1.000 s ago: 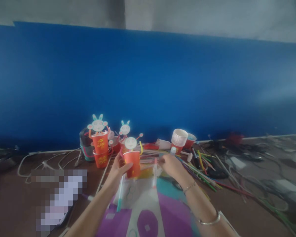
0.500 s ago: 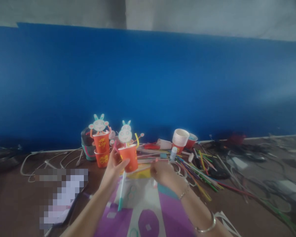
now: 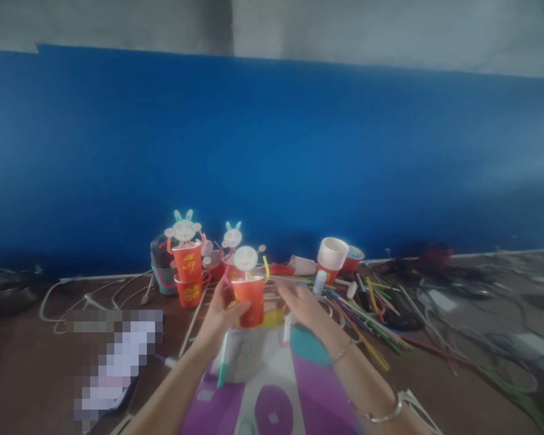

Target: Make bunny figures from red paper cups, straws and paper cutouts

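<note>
My left hand [image 3: 220,314] is wrapped round a red paper cup [image 3: 252,305], held upright above the mat. A round white paper face [image 3: 245,258] rises from this cup, with a yellow bent strip [image 3: 266,270] at its right rim and a pink one at the left. To the right of the cup, my right hand [image 3: 301,305] is open, its fingers stretched toward the cup but apart from it. Below it lies a small white stick-like item [image 3: 287,329]. A white pen with a teal end [image 3: 223,362] lies under my left wrist.
Stacked red cups with a rabbit face [image 3: 184,231] stand at the left, another rabbit figure [image 3: 232,235] behind the held cup. A stack of paper cups [image 3: 332,254], a glue bottle [image 3: 320,282] and coloured pipe cleaners [image 3: 367,320] lie right. A purple and grey mat [image 3: 317,386] covers the front.
My left hand has moved the cup right and slightly lower, uncovering the rabbit figure behind. My right hand's fingers have gone from curled to stretched out.
</note>
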### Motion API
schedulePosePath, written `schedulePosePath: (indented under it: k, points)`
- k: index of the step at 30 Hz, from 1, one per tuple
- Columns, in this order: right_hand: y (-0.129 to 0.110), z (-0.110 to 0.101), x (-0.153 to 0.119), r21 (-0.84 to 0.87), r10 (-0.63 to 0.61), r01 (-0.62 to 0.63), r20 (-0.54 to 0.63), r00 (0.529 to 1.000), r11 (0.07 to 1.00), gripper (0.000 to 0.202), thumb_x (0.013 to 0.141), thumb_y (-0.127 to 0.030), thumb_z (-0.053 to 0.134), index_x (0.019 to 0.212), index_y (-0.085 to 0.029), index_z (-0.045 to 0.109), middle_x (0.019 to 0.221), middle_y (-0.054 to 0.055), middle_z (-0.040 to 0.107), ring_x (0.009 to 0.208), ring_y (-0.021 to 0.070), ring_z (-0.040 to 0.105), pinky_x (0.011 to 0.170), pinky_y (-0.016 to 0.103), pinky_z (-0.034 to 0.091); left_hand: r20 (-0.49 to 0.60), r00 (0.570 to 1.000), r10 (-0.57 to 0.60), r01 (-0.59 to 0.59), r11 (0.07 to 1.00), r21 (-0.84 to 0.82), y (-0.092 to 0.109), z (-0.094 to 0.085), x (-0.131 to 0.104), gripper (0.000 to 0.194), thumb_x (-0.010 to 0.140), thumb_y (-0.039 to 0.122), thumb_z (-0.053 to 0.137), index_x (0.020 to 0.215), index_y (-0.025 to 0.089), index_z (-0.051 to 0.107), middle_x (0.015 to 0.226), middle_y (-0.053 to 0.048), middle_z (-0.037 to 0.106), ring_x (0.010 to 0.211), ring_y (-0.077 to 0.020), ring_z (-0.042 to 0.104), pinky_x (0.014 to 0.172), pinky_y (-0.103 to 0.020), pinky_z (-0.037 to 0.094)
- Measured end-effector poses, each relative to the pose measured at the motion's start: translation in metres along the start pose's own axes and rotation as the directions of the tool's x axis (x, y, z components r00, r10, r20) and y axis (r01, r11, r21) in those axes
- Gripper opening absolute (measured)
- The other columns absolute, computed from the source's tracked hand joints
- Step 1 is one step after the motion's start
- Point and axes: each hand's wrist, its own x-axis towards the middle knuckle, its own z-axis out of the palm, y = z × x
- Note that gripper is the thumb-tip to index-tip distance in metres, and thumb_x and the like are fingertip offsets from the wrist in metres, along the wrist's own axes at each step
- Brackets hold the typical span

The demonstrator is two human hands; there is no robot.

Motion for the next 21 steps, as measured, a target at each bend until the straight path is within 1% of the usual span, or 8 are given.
schedulePosePath:
  k: [2, 4, 5, 7, 10, 14, 16, 21]
  points:
    - [-0.006, 0.001, -0.001, 0.249, -0.056, 0.052, 0.01, 0.998, 0.967, 0.053, 0.096, -0.053, 0.025, 0.105, -0.019, 0.064, 0.096, 0.007, 0.071, 0.087, 0.0193, 0.067, 0.07, 0.026, 0.048, 0.006, 1.0, -0.018, 0.018, 0.999, 0.032, 0.0, 0.001, 0.0, 0.085, 0.069, 0.021, 0.075, 0.142, 0.026, 0.033, 0.129, -0.012, 0.058, 0.114, -0.028, 0.058, 0.091, -0.038, 0.048]
    - [-0.01, 0.006, -0.003, 0.491, -0.063, 0.047, 0.017, 0.998, 0.87, 0.047, 0.089, -0.057, 0.043, 0.112, -0.021, 0.062, 0.1, 0.006, 0.07, 0.088, 0.0201, 0.066, 0.073, 0.028, 0.049, 0.014, 0.999, -0.044, 0.043, 0.996, 0.078, 0.0, 0.002, -0.001, 0.09, 0.066, 0.023, 0.077, 0.143, 0.025, 0.031, 0.128, -0.013, 0.058, 0.111, -0.0283, 0.059, 0.09, -0.039, 0.048]
    - [-0.011, 0.008, -0.003, 0.57, -0.041, 0.021, 0.022, 0.999, 0.821, 0.048, 0.084, -0.057, 0.052, 0.113, -0.02, 0.061, 0.099, 0.006, 0.07, 0.087, 0.0206, 0.066, 0.073, 0.029, 0.05, 0.027, 0.998, -0.054, 0.051, 0.994, 0.101, 0.0, 0.002, -0.001, 0.091, 0.065, 0.024, 0.078, 0.143, 0.024, 0.031, 0.127, -0.013, 0.059, 0.11, -0.0283, 0.059, 0.089, -0.039, 0.048]
    - [-0.012, 0.014, -0.004, 0.634, 0.022, -0.035, 0.03, 0.999, 0.773, 0.049, 0.077, -0.054, 0.063, 0.111, -0.018, 0.06, 0.097, 0.005, 0.07, 0.087, 0.0205, 0.065, 0.074, 0.029, 0.05, 0.059, 0.996, -0.064, 0.055, 0.989, 0.136, -0.001, 0.002, -0.001, 0.091, 0.064, 0.025, 0.079, 0.143, 0.024, 0.032, 0.125, -0.013, 0.061, 0.108, -0.0282, 0.06, 0.088, -0.039, 0.049]
    - [-0.011, 0.015, -0.005, 0.634, 0.08, -0.091, 0.046, 0.996, 0.768, 0.042, 0.076, -0.049, 0.066, 0.103, -0.017, 0.064, 0.096, 0.005, 0.071, 0.089, 0.0202, 0.064, 0.07, 0.026, 0.049, 0.047, 0.995, -0.083, 0.074, 0.983, 0.168, -0.001, 0.001, 0.0, 0.083, 0.066, 0.032, 0.078, 0.139, 0.022, 0.039, 0.119, -0.013, 0.064, 0.105, -0.0281, 0.062, 0.087, -0.039, 0.049]
    - [-0.011, 0.008, -0.007, 0.496, 0.209, -0.224, 0.086, 0.974, 0.839, 0.034, 0.078, -0.047, 0.065, 0.097, -0.019, 0.067, 0.089, 0.006, 0.072, 0.078, 0.0188, 0.065, 0.059, 0.024, 0.047, -0.148, 0.985, -0.092, 0.119, 0.975, 0.186, 0.001, 0.0, 0.001, 0.067, 0.071, 0.046, 0.073, 0.129, 0.02, 0.053, 0.116, -0.011, 0.066, 0.102, -0.0256, 0.063, 0.088, -0.036, 0.047]
    - [-0.012, 0.005, -0.007, 0.433, 0.238, -0.258, 0.1, 0.966, 0.864, 0.033, 0.079, -0.047, 0.065, 0.095, -0.019, 0.068, 0.088, 0.007, 0.072, 0.075, 0.0185, 0.065, 0.057, 0.024, 0.046, -0.206, 0.975, -0.087, 0.129, 0.971, 0.203, 0.003, 0.0, 0.001, 0.059, 0.071, 0.048, 0.072, 0.12, 0.019, 0.06, 0.117, -0.011, 0.066, 0.098, -0.0237, 0.064, 0.086, -0.034, 0.046]
    - [-0.012, 0.008, -0.006, 0.369, 0.229, -0.274, 0.16, 0.96, 0.888, 0.028, 0.083, -0.044, 0.063, 0.095, -0.019, 0.067, 0.085, 0.005, 0.073, 0.068, 0.0164, 0.066, 0.05, 0.021, 0.043, -0.225, 0.973, -0.055, 0.111, 0.964, 0.242, 0.006, 0.001, 0.0, 0.046, 0.068, 0.046, 0.074, 0.104, 0.018, 0.066, 0.099, -0.007, 0.071, 0.084, -0.02, 0.065, 0.078, -0.031, 0.047]
